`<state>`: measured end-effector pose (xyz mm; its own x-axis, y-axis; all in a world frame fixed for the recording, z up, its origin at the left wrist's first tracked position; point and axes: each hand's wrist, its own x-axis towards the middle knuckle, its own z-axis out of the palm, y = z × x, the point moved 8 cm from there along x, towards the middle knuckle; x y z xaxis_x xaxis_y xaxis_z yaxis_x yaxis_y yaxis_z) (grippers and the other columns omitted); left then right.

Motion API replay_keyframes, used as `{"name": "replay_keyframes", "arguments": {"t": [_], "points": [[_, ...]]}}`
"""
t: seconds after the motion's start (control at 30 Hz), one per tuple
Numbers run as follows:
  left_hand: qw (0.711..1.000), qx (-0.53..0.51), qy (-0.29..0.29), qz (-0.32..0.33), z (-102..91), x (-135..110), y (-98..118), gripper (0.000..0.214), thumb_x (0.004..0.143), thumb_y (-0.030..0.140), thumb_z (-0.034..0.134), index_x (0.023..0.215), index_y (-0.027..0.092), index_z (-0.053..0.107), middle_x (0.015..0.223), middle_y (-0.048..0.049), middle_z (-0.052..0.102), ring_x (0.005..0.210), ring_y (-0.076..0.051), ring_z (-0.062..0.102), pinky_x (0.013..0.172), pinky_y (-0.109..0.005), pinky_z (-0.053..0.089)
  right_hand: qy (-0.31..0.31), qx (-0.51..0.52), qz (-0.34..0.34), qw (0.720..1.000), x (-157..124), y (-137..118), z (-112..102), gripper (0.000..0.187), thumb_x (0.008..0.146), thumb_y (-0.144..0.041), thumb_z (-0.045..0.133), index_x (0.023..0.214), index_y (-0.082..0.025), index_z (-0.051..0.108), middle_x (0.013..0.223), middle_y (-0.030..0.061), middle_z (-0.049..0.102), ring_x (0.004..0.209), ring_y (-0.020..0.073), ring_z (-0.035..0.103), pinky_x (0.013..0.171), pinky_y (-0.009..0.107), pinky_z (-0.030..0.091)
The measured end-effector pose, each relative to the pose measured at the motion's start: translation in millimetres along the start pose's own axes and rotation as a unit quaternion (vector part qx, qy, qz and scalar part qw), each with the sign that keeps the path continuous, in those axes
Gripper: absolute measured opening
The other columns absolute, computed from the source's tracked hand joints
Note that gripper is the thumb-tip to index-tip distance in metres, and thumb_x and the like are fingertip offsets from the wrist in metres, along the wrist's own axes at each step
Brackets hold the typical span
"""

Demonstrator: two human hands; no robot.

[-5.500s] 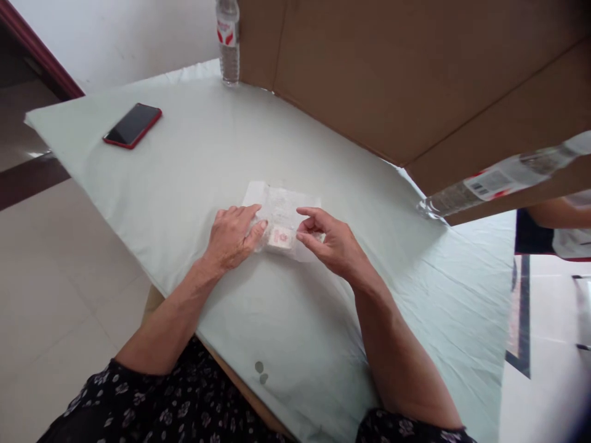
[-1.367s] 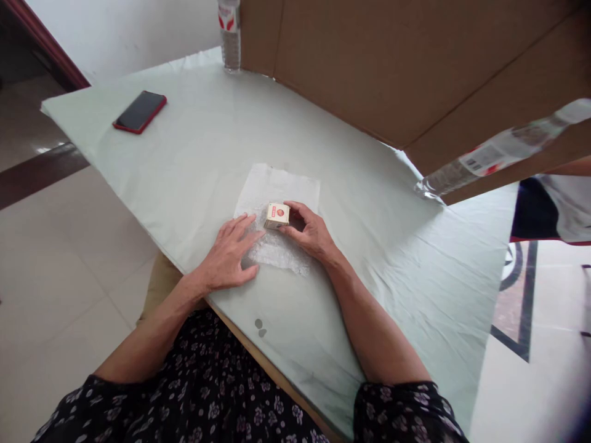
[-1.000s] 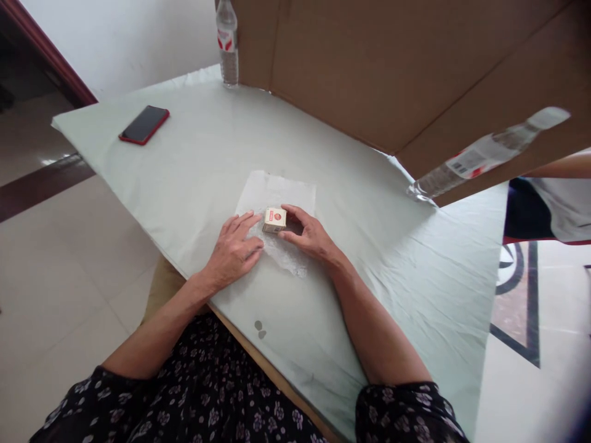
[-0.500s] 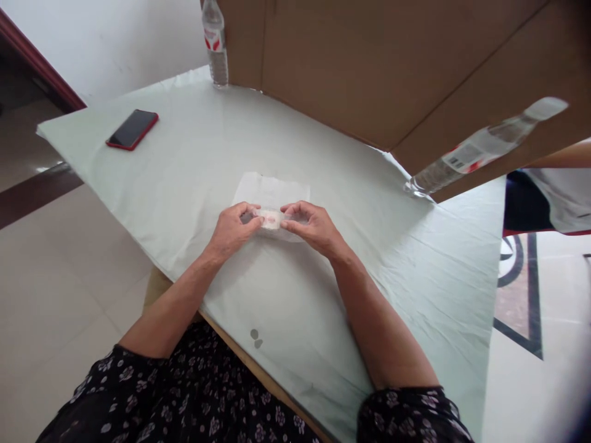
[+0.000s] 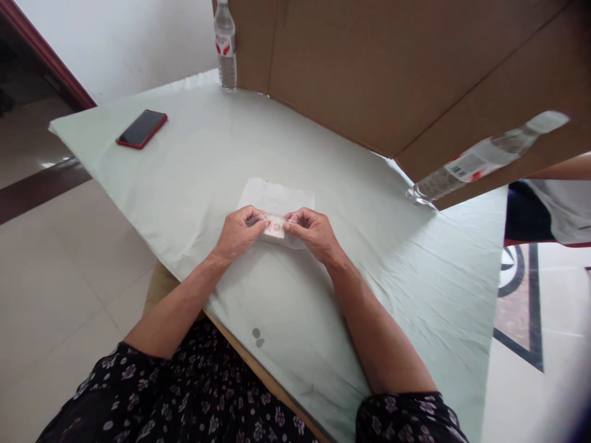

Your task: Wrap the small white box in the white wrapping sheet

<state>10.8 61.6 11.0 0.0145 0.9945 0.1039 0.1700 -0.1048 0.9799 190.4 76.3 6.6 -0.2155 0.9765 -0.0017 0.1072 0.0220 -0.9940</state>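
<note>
Between my hands is a small white packet (image 5: 276, 227) with a red print on its face; its exact kind cannot be made out. My left hand (image 5: 239, 232) is closed, its thumb and forefinger pinching the packet's left end. At the right end, my right hand (image 5: 316, 231) pinches it the same way, with the thumb in front. Fingertips cover both ends. Under and behind the packet, a white paper sheet (image 5: 277, 195) lies flat on the pale green tablecloth (image 5: 194, 166).
A phone in a red case (image 5: 142, 129) lies at the far left. One water bottle (image 5: 226, 52) stands at the back, another (image 5: 480, 161) at the right, both by a cardboard panel (image 5: 332, 67). Dark spots (image 5: 257, 336) mark the near cloth. Part of another person (image 5: 530, 209) shows at the right.
The packet has tilted between my fingers, and more of its printed face shows. My hands have come slightly closer together. The whole view has shifted a little.
</note>
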Motion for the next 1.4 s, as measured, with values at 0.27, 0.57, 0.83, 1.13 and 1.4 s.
{"name": "replay_keyframes", "arguments": {"t": [0.27,0.57,0.83,1.13,1.4], "points": [[0.999,0.024,0.000,-0.021,-1.0,-2.6,-6.3,0.019,0.072,0.036,0.071,0.073,0.018,0.063,0.082,-0.0023,0.073,0.077,-0.016,0.066,0.077,-0.030,0.052,-0.008,-0.011,0.011,1.000,-2.2,2.5,0.8,0.031,0.068,-0.045,0.078,0.069,-0.021,0.059,0.088,0.0038,0.072,0.074,0.0154,0.061,0.065,0.029,0.046],[0.999,0.032,-0.017,-0.035,-0.2,0.7,-6.7,0.018,0.071,0.034,0.071,0.069,0.018,0.062,0.076,-0.0006,0.069,0.068,-0.013,0.059,0.066,-0.026,0.047,0.123,-0.376,-0.184,0.900,-24.3,-58.1,-12.1,0.011,0.088,-0.024,0.056,0.090,-0.026,0.067,0.105,0.0076,0.073,0.102,0.0276,0.065,0.089,0.045,0.047],[0.996,0.074,-0.041,-0.019,-7.5,1.4,1.4,0.018,0.073,0.033,0.067,0.084,0.018,0.065,0.077,-0.0006,0.067,0.072,-0.015,0.060,0.068,-0.027,0.048,-0.084,-0.527,-0.242,0.810,-39.1,-52.6,56.0,0.016,0.093,-0.018,0.056,0.103,-0.022,0.068,0.115,0.0085,0.075,0.105,0.0288,0.063,0.091,0.044,0.039],[0.964,0.257,-0.021,-0.062,-41.7,-2.0,2.6,0.032,0.077,0.030,0.057,0.105,0.017,0.067,0.068,0.0035,0.056,0.062,-0.014,0.051,0.062,-0.027,0.042,-0.066,-0.635,-0.251,0.728,-42.3,-49.3,68.2,0.026,0.094,-0.019,0.058,0.119,-0.023,0.061,0.114,0.0077,0.069,0.100,0.0247,0.054,0.088,0.039,0.030],[0.907,0.397,0.012,-0.144,-54.8,-12.1,1.6,0.053,0.084,0.041,0.063,0.129,0.013,0.061,0.101,-0.0100,0.073,0.090,-0.024,0.068,0.088,-0.037,0.051,-0.014,-0.666,-0.284,0.690,-41.7,-43.6,74.6,0.023,0.100,-0.019,0.048,0.116,-0.024,0.062,0.108,0.0071,0.066,0.097,0.0232,0.049,0.089,0.040,0.027]]}}
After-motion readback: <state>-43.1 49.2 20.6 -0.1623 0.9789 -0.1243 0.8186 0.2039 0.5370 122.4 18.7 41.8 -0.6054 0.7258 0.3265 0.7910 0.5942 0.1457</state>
